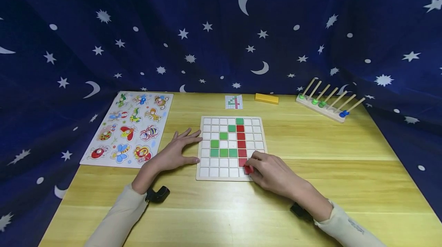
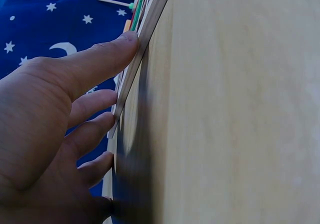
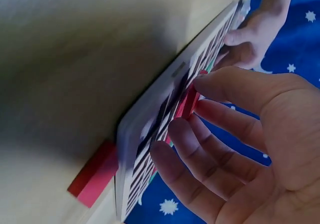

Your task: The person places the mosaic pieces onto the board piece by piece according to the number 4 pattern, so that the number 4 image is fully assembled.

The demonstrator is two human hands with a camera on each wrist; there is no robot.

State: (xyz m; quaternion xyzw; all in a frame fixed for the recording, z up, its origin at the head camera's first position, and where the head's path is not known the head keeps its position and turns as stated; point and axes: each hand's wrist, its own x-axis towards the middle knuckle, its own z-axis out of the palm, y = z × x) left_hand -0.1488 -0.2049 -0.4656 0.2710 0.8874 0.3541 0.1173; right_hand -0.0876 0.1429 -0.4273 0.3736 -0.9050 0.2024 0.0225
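Observation:
A white gridded board (image 1: pixel 221 179) lies on the wooden table, with green tiles (image 1: pixel 223 152) and a column of red tiles (image 1: pixel 240 136) set in its squares, forming a 4. My right hand (image 1: pixel 276 174) pinches a red tile (image 1: pixel 248 169) between thumb and fingers over the board's lower right part. In the right wrist view that red tile (image 3: pixel 187 101) stands tilted at the fingertips. My left hand (image 1: pixel 174 152) rests at the board's left edge with fingers spread, and its thumb (image 2: pixel 115 49) touches the rim.
At the left lies an insect puzzle board (image 1: pixel 136 120). Behind the grid are a small pattern card (image 1: pixel 234 102) and a yellow block (image 1: pixel 266 98). A peg stand (image 1: pixel 321 109) with beads is at the back right. The right wrist view shows a red block (image 3: pixel 95 176) beside the board.

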